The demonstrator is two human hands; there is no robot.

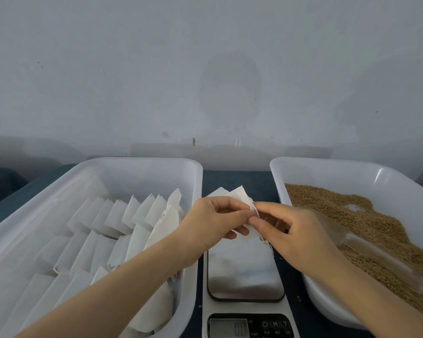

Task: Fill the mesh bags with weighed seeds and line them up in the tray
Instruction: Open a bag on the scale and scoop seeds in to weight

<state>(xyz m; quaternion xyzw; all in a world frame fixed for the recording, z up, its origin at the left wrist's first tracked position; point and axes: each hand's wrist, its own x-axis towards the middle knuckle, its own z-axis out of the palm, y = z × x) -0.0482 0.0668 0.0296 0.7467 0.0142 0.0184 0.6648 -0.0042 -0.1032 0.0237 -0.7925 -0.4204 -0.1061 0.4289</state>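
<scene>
Obs.: both hands work above the flat steel-topped digital kitchen scale (246,284), which stands on the dark blue tabletop (235,179) between the two trays. The left hand (213,220) and right hand (293,230) each pinch the upper edge of one small white mesh bag (250,242) between thumb and fingertips, and the grips almost touch. The bag hangs just over the far end of the scale platform. It looks empty and limp, and its mouth seems to be in the course of being parted. The scale display (228,326) appears to read zero; the digits are dim. The white plastic tray (142,162) on the left holds overlapping rows of white bags (122,215); I cannot tell how full they are. A few loose spare bags (227,192) lie behind the hands. The second white plastic tray (327,162) on the right holds brown seeds (376,220), with a clear plastic scoop (366,245) lying in them. Handling note: the bag is likely near weightless, soft and floppy, with layers that cling together. The best hold is at the rim, one layer per hand, pulled apart gently, since thin mesh could tear or fold shut. Once it is loaded, support it from beneath, as seeds would spill from a tipped mouth.
</scene>
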